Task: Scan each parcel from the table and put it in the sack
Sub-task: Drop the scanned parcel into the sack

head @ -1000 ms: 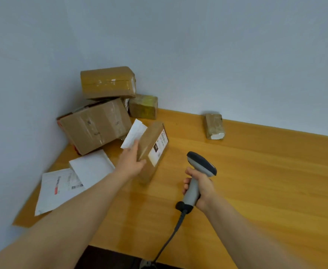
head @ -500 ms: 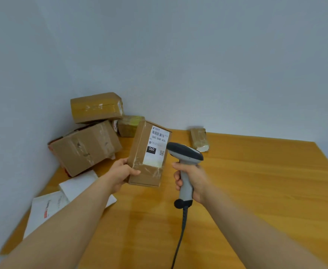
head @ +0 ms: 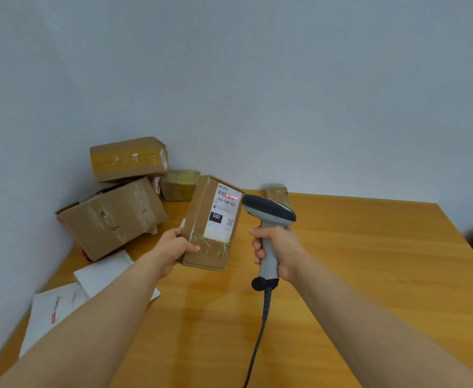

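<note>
The wooden table (head: pixel 369 275) carries a big cardboard box (head: pixel 112 217), a yellow-taped parcel (head: pixel 179 184), a small brown parcel (head: pixel 278 193) and white mailers (head: pixel 103 273).

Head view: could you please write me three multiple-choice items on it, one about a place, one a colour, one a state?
1. Where does the red line fall? A. floor B. label C. wall
2. The table is: A. white B. black C. orange-brown
3. The left hand: A. grips the parcel B. lies flat C. hangs idle
Answers: B, the line crosses the label's barcode; C, its wood shows orange-brown; A, its fingers curl round the parcel, while the right hand holds the scanner.
</note>
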The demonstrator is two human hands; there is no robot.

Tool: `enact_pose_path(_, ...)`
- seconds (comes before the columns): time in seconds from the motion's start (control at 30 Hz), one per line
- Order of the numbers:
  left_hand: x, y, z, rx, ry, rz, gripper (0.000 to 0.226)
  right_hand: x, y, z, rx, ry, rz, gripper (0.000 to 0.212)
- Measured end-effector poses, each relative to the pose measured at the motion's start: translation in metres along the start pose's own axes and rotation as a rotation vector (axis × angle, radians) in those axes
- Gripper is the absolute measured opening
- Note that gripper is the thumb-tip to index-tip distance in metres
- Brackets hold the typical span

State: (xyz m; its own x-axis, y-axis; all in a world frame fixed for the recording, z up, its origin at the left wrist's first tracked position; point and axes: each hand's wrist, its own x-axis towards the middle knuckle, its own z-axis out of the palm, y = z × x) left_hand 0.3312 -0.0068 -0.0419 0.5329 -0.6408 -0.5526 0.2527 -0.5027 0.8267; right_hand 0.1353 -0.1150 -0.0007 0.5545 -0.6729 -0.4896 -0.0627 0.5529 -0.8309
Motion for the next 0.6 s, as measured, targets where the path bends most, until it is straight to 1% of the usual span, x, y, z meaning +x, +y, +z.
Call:
enact_pose_path(0.33,0.012,-0.002,-0.002,0.015,-0.029,0.007,0.054,-0.004,0.002,-0.002,0.025,0.039,0.028,0.016)
enact_pose_path(0.6,0.02,-0.005,0.011,0.031,-0.077,-0.008,0.042,-0.01,0.006,-0.012,0.095,0.106,0.015,0.014)
